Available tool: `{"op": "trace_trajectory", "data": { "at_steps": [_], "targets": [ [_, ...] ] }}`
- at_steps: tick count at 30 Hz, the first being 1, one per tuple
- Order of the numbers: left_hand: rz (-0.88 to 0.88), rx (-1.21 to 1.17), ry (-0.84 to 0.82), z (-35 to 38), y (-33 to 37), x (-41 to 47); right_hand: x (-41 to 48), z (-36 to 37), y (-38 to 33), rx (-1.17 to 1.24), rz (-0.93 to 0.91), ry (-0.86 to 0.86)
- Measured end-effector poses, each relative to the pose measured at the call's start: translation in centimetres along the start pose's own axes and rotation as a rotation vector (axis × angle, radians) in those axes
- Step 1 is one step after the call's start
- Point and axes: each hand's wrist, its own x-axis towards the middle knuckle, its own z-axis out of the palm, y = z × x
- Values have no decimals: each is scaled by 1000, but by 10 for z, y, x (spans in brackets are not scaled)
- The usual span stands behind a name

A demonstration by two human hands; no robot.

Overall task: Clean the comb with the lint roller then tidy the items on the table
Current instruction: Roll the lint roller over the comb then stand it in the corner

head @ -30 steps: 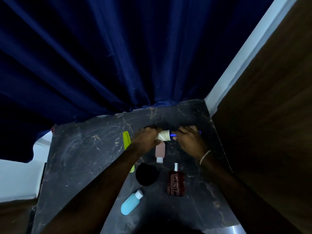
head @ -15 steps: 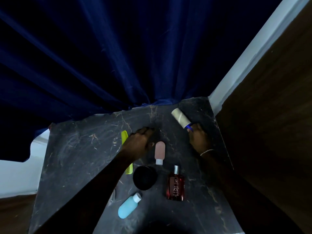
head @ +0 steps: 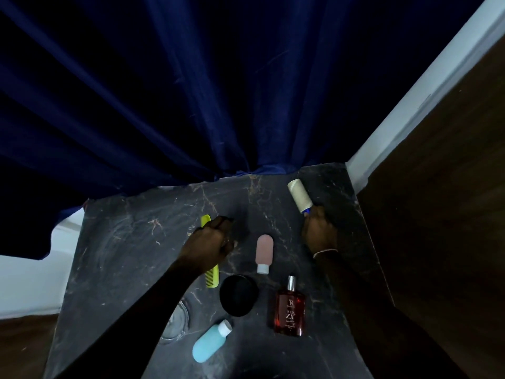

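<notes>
A yellow-green comb (head: pixel 212 277) lies flat on the dark marble table (head: pixel 131 242), left of centre. My left hand (head: pixel 210 242) is over its middle with the fingers curled in. I cannot tell whether it touches the comb. My right hand (head: pixel 319 231) grips the blue handle of the lint roller (head: pixel 299 195) near the table's far right corner. The roller's pale head points up and away from me.
A pink bottle (head: pixel 264 253), a black round jar (head: pixel 238 295), a red perfume bottle (head: pixel 289 310) and a light blue bottle (head: pixel 209 341) lie between my arms. A clear glass dish (head: pixel 177 321) sits partly under my left forearm. A blue curtain (head: pixel 191 91) hangs behind; a wooden panel (head: pixel 437 214) stands right.
My hands have parted. The right hand carried the lint roller to the far right corner. The left hand let go of the roller head and moved left over the comb.
</notes>
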Motion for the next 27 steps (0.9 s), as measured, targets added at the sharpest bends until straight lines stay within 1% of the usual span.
{"op": "trace_trajectory", "data": {
  "at_steps": [6,10,12,15,20,23,25,27],
  "targets": [
    [-21,-13,1,4,-3,-10,-26,15,-30,-129,-231,-70],
    [-30,-15,-2,5,-4,-17,-34,14,-35,-129,-397,-74],
    [-38,-19,-10,5,-6,-19,-33,13,-33,-124,-427,-67],
    [-49,-23,-8,4,-9,-21,-18,8,-25,-98,-345,-87],
    [-49,-17,9,3,-9,-24,20,-13,1,61,-4,-74],
    [-44,-6,8,2,-10,-26,34,-25,17,134,160,2],
    [-42,-4,11,2,-12,-27,43,-29,30,120,222,51],
    [-52,-5,17,2,-14,-28,49,-29,44,51,227,39]
  ]
}}
